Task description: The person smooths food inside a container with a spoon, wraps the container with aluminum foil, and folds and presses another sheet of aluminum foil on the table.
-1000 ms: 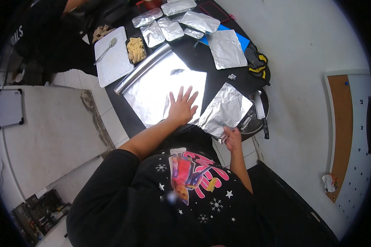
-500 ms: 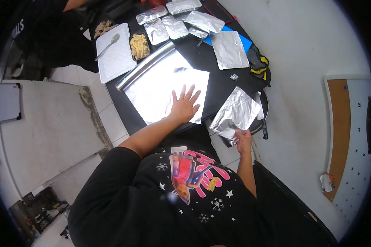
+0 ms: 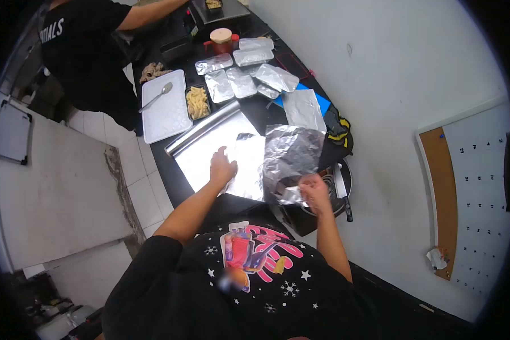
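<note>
A long aluminium foil roll (image 3: 204,129) lies across the black table with a sheet of foil (image 3: 201,167) pulled out from it. My left hand (image 3: 223,168) rests on this sheet, fingers loosely bent and apart, gripping nothing. My right hand (image 3: 315,192) is closed on the lower right corner of a separate, crinkled foil piece (image 3: 294,150). That piece hangs beside the pulled-out sheet and covers part of the table. Above it lies another flat foil sheet (image 3: 305,109), partly over a blue item (image 3: 322,102).
A kitchen knife (image 3: 341,182) lies over a round pan-like item (image 3: 348,170) on the right. Several foil-covered trays (image 3: 242,84), a food tray (image 3: 197,103), a white tray (image 3: 165,122) with a spoon (image 3: 157,96) and a red container (image 3: 221,41) stand farther back. Another person (image 3: 88,51) is at far left.
My right hand has lifted the loose foil piece leftward, beside the pulled-out sheet. My left hand has drawn its spread fingers in and shifted left. The view has tilted up.
</note>
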A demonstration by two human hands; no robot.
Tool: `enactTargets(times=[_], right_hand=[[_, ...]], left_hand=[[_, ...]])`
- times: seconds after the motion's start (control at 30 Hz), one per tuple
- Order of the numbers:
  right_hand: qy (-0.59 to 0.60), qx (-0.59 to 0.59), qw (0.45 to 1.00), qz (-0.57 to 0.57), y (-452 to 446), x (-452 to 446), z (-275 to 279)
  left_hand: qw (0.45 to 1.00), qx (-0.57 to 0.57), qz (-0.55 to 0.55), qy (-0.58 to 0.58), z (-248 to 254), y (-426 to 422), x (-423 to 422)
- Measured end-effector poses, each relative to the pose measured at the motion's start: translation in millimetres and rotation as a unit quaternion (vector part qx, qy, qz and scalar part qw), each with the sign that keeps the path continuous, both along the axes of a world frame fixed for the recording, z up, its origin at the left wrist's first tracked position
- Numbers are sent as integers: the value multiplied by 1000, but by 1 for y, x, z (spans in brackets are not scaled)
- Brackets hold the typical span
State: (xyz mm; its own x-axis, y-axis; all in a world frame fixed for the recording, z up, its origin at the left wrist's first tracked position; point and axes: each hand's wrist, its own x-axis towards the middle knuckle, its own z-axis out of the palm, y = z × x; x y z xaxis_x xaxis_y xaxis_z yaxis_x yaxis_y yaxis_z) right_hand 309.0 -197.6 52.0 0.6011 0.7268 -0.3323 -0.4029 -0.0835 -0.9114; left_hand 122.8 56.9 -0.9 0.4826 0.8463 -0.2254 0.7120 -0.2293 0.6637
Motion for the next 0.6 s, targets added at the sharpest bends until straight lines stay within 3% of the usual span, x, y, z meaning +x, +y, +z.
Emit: enactTargets(times=[0.03,0.1,0.23,0.3,0.47,0.57,0.6], right_hand=[[-32,-9,999,13,11,-2,-22],[13,-2,1000,-27,39,-19,-43],[-146,-234,961,-24,62,-37,-109],[-243,-285,927,-16,70,-45,-132],[-279,-343,885,144,78,-50,-55],[-506,-284,810,80,67,-41,-42],[-501,-281,815,67,66,-34,-44]], left_hand=[[1000,-14,-2,4,-4,3,-1],[999,-30,-5,15,-9,8,-1],[997,-68,31,13,-15,14,3],[995,-87,47,11,-16,14,5],[997,-72,1,34,-4,7,3],[997,-70,-6,45,-11,8,2],[996,-68,-16,61,-12,9,3]])
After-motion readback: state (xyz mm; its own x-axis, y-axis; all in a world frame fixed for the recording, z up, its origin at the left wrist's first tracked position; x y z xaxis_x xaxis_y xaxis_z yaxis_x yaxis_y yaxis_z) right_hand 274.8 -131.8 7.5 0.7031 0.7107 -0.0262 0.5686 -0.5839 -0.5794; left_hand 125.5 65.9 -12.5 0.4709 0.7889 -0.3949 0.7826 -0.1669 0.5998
